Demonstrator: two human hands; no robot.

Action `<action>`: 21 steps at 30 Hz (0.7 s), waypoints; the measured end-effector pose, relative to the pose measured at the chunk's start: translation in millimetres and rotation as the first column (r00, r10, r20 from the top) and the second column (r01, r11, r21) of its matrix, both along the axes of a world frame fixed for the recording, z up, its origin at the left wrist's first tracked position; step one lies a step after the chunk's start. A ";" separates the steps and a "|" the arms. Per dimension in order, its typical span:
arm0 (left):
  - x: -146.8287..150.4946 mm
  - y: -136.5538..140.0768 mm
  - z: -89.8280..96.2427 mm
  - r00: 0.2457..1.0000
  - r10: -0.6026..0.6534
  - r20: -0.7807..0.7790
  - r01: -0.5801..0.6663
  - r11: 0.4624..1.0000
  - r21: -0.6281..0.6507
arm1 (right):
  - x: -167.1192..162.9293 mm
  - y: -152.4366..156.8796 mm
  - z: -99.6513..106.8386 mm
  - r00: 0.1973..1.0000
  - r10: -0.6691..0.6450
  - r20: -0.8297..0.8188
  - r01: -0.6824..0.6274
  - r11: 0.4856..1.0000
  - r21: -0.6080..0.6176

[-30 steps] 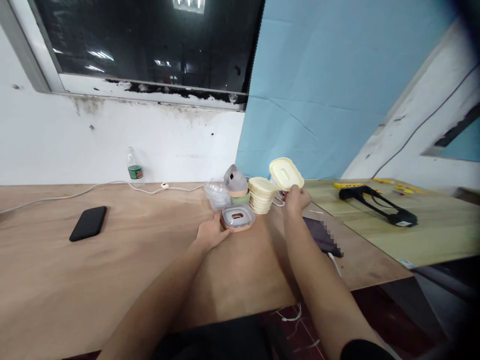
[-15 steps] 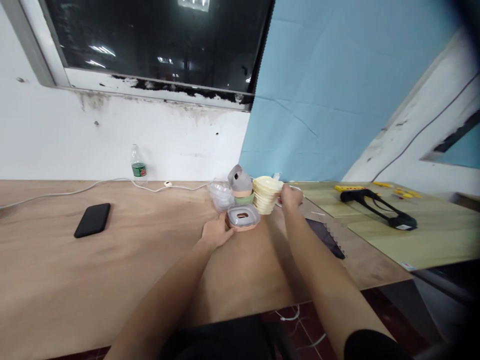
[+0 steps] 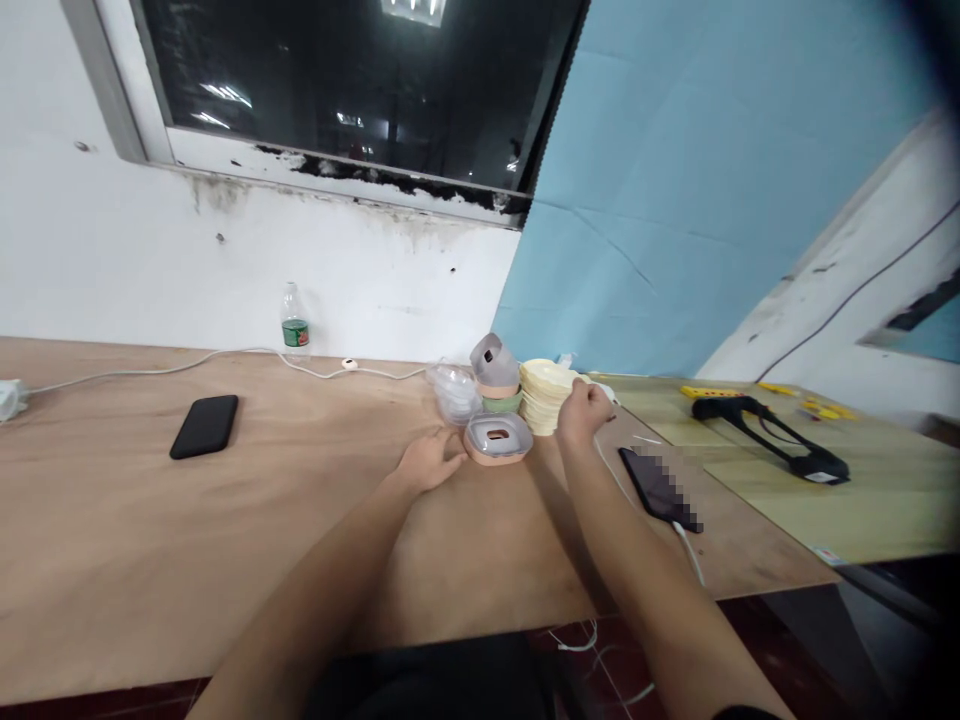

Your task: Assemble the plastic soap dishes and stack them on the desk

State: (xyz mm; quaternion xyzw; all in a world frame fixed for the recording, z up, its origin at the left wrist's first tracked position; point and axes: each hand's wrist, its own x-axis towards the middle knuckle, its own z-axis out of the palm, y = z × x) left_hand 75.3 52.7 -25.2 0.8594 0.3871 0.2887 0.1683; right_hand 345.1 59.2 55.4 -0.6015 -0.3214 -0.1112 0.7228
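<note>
My left hand (image 3: 430,461) lies on the table with thumb and fingers apart, just left of a low peach container (image 3: 498,440) with a grey top that has an oval slot. At the front right of a stack of cream bowls (image 3: 541,392), my right hand (image 3: 585,410) is closed with its fingers curled; whatever is in it, if anything, cannot be made out. Behind the peach container, a tilted grey piece (image 3: 493,358) rests above a green bowl (image 3: 502,403). Clear plastic pieces (image 3: 456,393) are bunched to their left.
A black phone (image 3: 205,427) lies on the left. By the wall stand a bottle (image 3: 295,322) and a white cable (image 3: 225,353). On the right are a dark tablet-like device (image 3: 660,488) with a cable, a black frame-shaped object (image 3: 772,435) and yellow pieces (image 3: 825,410).
My right hand has come off the side of the cream bowl stack, a little towards me. The left hand has drawn slightly away from the peach container. The view has shifted slightly left.
</note>
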 end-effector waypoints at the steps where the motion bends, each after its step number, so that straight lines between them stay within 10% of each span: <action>1: -6.7 4.0 -1.4 1.000 0.009 0.017 -0.010 0.999 0.036 | -20.0 -6.9 -2.3 0.996 0.081 0.025 -0.082 0.996 0.035; 4: -28.2 20.5 -4.7 0.996 0.083 0.041 -0.087 0.990 0.112 | -86.7 -34.3 -15.9 0.909 0.377 0.179 -0.371 0.926 -0.064; 10: -51.4 66.0 -7.3 0.972 0.235 -0.027 -0.223 0.949 0.223 | -173.1 -63.0 -56.9 0.340 0.858 0.386 -0.693 0.506 -0.514; 21: -3.7 153.5 -3.1 0.963 0.230 -0.142 -0.187 0.947 0.261 | -173.9 -44.6 -73.0 0.328 0.939 -0.100 -0.691 0.166 -0.703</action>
